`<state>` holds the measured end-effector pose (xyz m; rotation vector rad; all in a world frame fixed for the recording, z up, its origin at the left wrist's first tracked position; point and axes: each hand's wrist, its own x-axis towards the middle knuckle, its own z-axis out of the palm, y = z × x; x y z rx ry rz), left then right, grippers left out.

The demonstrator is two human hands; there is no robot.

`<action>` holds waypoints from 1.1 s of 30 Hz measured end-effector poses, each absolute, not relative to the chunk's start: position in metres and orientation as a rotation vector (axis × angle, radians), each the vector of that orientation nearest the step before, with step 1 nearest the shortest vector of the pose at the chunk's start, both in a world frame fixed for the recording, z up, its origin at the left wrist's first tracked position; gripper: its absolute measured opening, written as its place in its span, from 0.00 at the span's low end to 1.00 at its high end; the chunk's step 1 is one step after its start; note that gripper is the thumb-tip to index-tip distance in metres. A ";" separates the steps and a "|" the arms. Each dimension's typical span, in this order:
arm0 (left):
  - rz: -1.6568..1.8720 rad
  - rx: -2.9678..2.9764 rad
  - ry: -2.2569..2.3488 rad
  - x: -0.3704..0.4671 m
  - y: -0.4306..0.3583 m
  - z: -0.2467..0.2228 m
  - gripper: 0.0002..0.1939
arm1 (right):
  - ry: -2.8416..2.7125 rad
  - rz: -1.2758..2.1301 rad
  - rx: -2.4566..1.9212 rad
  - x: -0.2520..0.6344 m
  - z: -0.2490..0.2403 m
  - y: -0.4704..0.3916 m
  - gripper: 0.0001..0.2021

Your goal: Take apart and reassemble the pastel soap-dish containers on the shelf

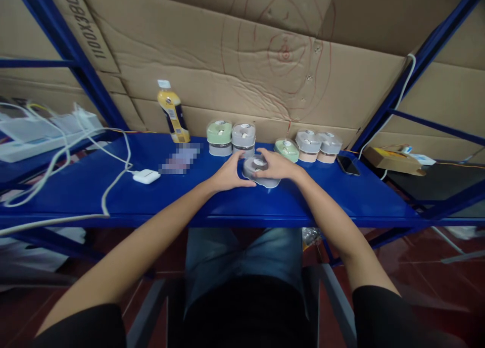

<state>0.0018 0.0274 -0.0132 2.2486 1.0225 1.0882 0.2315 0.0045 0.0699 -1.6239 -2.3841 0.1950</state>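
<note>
Steadying the grey container point(250, 165) on the desk point(189, 196) calls for light, even pressure from the right hand point(281, 165), which grips its top, with the left hand point(226, 176), opened wide at its left side, limiting tilt.

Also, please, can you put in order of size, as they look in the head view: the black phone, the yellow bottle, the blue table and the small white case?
1. Blue table
2. Yellow bottle
3. Black phone and small white case: they look too alike in size to rank.
</note>
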 end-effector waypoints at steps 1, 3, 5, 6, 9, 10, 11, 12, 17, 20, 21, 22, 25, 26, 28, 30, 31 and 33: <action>1.067 2.233 0.990 0.000 0.029 -0.014 0.68 | -2.463 0.227 -1.473 0.236 0.069 0.004 0.47; 1.020 2.220 0.925 -0.003 0.031 -0.014 0.72 | -2.554 0.295 -1.248 0.242 0.064 0.004 0.51; 0.963 2.234 0.876 -0.004 0.030 -0.013 0.70 | -2.583 0.330 -1.137 0.245 0.059 0.004 0.53; 0.941 2.248 0.861 -0.005 0.029 -0.012 0.68 | -2.584 0.335 -1.102 0.246 0.056 0.004 0.52; 0.938 2.293 0.865 -0.005 0.026 -0.008 0.65 | -2.508 0.362 -1.046 0.254 0.054 0.007 0.48; 0.947 2.306 0.874 -0.006 0.025 -0.007 0.65 | -2.463 0.388 -1.044 0.260 0.054 0.009 0.46; 0.955 2.321 0.880 -0.006 0.024 -0.005 0.64 | -2.407 0.418 -1.054 0.268 0.055 0.010 0.45; 0.956 2.345 0.881 -0.006 0.023 -0.004 0.61 | -2.346 0.446 -1.078 0.276 0.055 0.012 0.44; 0.873 2.462 0.876 -0.006 0.016 0.001 0.31 | -2.080 0.439 -1.320 0.312 0.052 0.020 0.46; 0.897 2.430 0.896 -0.006 0.015 0.002 0.28 | -2.034 0.432 -1.351 0.316 0.049 0.021 0.47; 0.922 2.408 0.911 -0.006 0.016 0.001 0.28 | -2.032 0.435 -1.332 0.315 0.048 0.021 0.47; 0.957 2.381 0.933 -0.007 0.018 0.001 0.28 | -2.032 0.437 -1.304 0.314 0.049 0.020 0.46; 1.126 2.258 1.036 -0.010 0.026 0.001 0.29 | -2.004 0.425 -1.221 0.310 0.051 0.018 0.44; 1.187 2.217 1.078 -0.011 0.029 0.001 0.29 | -1.985 0.420 -1.206 0.310 0.052 0.017 0.44; 1.282 2.152 1.158 -0.014 0.034 0.003 0.27 | -1.949 0.407 -1.198 0.310 0.054 0.017 0.44; 1.326 2.120 1.206 -0.017 0.036 0.005 0.26 | -1.919 0.391 -1.210 0.311 0.054 0.019 0.46; 1.330 2.113 1.215 -0.018 0.036 0.006 0.26 | -1.910 0.385 -1.217 0.312 0.053 0.020 0.46; 1.312 2.124 1.203 -0.019 0.035 0.008 0.26 | -1.896 0.388 -1.218 0.314 0.052 0.022 0.47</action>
